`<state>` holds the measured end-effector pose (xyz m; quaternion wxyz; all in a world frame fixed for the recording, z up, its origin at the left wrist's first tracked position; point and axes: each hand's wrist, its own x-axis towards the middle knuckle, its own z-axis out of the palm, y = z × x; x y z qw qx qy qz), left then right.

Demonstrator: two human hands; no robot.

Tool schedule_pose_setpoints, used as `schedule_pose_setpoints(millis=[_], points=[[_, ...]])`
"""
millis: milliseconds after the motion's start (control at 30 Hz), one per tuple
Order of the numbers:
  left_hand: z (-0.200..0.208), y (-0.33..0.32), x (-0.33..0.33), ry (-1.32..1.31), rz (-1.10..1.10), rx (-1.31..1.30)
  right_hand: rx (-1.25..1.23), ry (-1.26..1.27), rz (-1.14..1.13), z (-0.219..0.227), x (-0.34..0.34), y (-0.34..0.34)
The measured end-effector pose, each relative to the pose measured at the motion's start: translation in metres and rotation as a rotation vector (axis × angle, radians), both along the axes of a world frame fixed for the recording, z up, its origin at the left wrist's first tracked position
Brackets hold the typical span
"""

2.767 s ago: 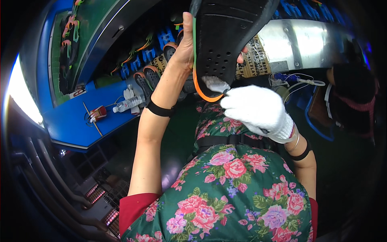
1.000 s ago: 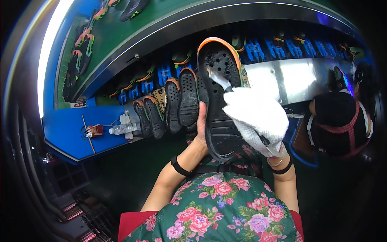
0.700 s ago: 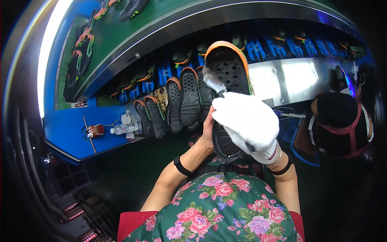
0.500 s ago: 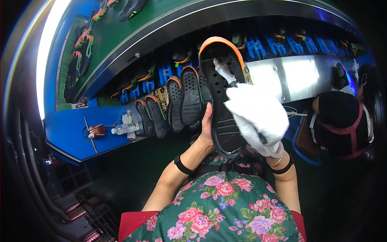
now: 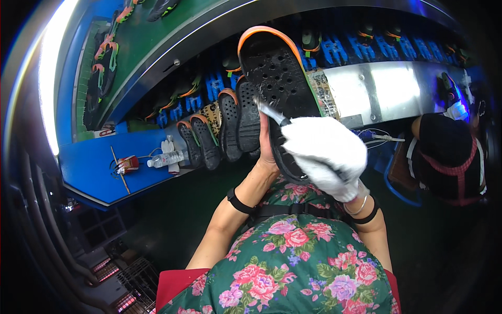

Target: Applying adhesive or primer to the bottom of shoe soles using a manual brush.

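A large black shoe sole (image 5: pixel 277 86) with small round holes and an orange rim stands tilted in front of me. My bare left hand (image 5: pixel 267 149) grips its left side, thumb along the edge and the other fingers hidden behind. In a white glove, my right hand (image 5: pixel 325 154) is closed around a brush (image 5: pixel 273 112) over the lower half of the sole. The brush tip is at the sole's left edge, by my left thumb; whether it touches is unclear. Just left lean several smaller-looking soles of the same kind, among them a black sole (image 5: pixel 229 125).
On the blue tabletop (image 5: pixel 99 180) at left are a clear bottle (image 5: pixel 166 159) and a red container (image 5: pixel 127 165) with a stick across it. A shiny metal ledge (image 5: pixel 376 91) runs right. Behind it, shoes sit on blue holders (image 5: pixel 334 49). Another person (image 5: pixel 447 152) is at right.
The sole has risen and shifted a little left, tilting more. The brush has moved from the holes near its top down and left to its left edge.
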<state>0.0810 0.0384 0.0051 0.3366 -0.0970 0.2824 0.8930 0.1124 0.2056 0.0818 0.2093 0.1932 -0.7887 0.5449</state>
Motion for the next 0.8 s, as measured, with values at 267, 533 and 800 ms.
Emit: schedule_pose_setpoints(millis=[267,533,800], points=[[0.027,0.013,-0.014,0.178,0.026,0.122,-0.036,0.031,0.048,0.016,0.000,-0.008],[0.030,0.014,-0.024,0.045,0.013,0.405,-0.039,0.054,0.006,0.017,-0.002,-0.001],[0.035,0.021,-0.027,0.033,0.090,0.313,-0.176,-0.080,-0.069,0.000,0.007,-0.001]])
